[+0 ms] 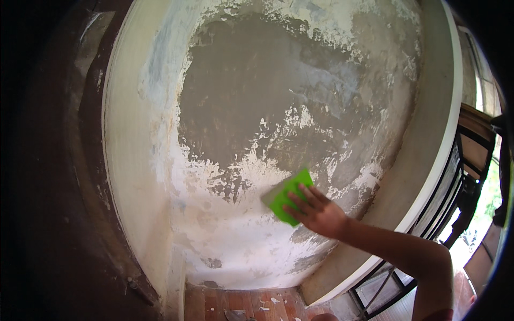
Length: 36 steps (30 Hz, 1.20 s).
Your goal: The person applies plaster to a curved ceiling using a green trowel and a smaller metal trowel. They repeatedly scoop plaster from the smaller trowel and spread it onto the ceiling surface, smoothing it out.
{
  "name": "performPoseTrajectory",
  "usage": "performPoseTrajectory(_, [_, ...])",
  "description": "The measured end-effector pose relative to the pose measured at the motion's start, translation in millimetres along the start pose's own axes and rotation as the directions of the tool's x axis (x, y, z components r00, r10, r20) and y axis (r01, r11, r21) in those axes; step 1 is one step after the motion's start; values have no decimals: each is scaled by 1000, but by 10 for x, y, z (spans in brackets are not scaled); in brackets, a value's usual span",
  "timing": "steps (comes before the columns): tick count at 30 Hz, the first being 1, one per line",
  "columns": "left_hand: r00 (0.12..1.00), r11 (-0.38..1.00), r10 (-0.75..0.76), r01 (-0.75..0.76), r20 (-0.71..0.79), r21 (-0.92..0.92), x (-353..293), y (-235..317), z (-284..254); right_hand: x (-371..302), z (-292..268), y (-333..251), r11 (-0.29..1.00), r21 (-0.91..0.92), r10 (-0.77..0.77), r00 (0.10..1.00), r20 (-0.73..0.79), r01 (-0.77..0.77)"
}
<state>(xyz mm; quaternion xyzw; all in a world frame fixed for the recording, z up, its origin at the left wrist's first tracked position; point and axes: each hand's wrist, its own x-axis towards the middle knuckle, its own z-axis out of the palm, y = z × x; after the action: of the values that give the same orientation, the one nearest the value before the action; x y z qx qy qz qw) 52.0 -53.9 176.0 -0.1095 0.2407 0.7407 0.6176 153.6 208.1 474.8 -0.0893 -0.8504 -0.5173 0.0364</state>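
My right hand [322,215] is pressed over a bright green flat putty spreader [286,197], with fingers laid across its face. The spreader is tilted, its greyish left edge against the lower middle of the wall. Around it the wall [235,80] is patchy: a large smooth grey area above, flaking white paint at its borders, whitish plaster below. The right forearm reaches in from the lower right. My left hand is out of view.
A reddish plank floor [214,300] with scattered paint flakes lies at the bottom. Beside the wall on the right, a pale ledge [396,187] borders a dark metal grille [455,182] with daylight beyond. On the left runs a cream frame [134,176] next to dark brown wood.
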Motion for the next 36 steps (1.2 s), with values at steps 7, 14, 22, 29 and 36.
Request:
performPoseTrajectory(7, [1000,1000,2,-1,17,-11,-30,-16,-16,610,-779,535,961,-23,258,927,-274,-274])
performPoseTrajectory(14, [999,999,18,-17,51,-30,-73,6,23,2050,-1365,1590,773,-11,529,654,-540,-634])
performPoseTrajectory(22, [999,997,20,-17,38,-77,-42,-57,-77,2167,-486,809,876,-204,312,836,-451,-437])
performPoseTrajectory(29, [998,1000,21,-21,-59,-3,35,-68,-59,1397,-21,-240,996,-19,80,976,-203,-85])
performPoseTrajectory(36, [998,1000,20,-20,-60,6,-2,-25,4,1139,-585,-213,998,59,24,979,-202,-12])
